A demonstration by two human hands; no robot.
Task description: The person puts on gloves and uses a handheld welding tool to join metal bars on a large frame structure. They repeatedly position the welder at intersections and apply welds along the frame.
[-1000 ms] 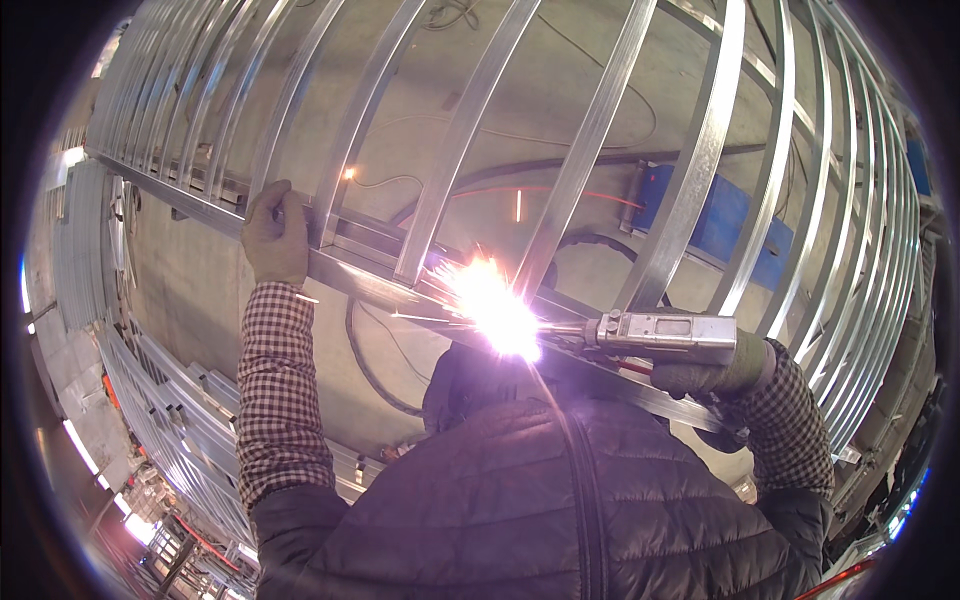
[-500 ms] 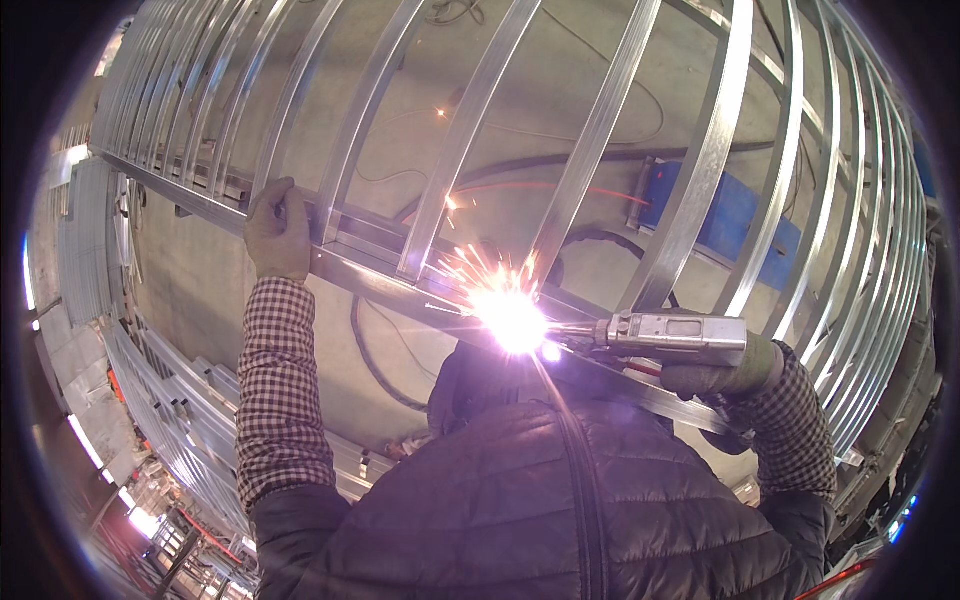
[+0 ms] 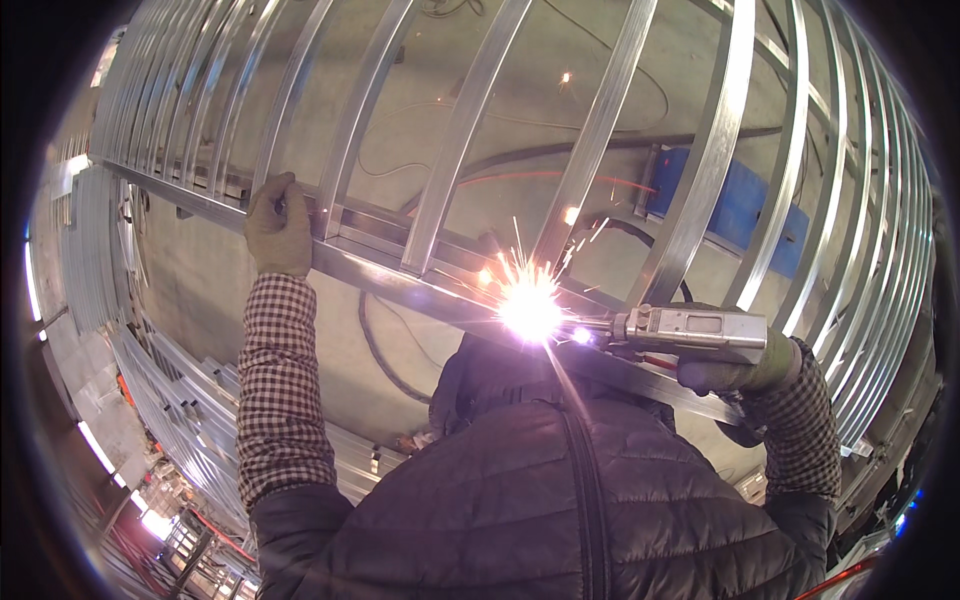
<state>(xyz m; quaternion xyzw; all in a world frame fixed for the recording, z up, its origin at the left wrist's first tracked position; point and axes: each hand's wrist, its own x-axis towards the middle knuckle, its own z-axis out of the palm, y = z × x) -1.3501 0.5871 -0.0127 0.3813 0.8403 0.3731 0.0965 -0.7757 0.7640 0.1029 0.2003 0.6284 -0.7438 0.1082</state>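
Observation:
In my gloved right hand (image 3: 725, 374) is a silver handheld welding gun (image 3: 700, 328), its nozzle pointing left. A bright white-violet glare with sparks (image 3: 530, 312) burns at the tip, against the long metal rail (image 3: 385, 288) close to the foot of an upright bar (image 3: 585, 145). The glare hides the exact point of contact. Farther left, my gloved left hand (image 3: 280, 228) is closed on the same rail beside another bar (image 3: 365, 110), its fingertips partly out of sight. Both checked sleeves reach in from below.
Many parallel metal bars (image 3: 470, 130) run away from the rail. Beyond them on the floor lie a blue box-shaped unit (image 3: 725, 205), dark hoses (image 3: 520, 158) and a thin orange line (image 3: 530, 174). Stacked metal profiles (image 3: 90, 250) stand at the left.
The welding gun, my right hand and the glare have shifted slightly right along the rail. My left hand keeps its place on the rail. The spray of sparks has changed shape.

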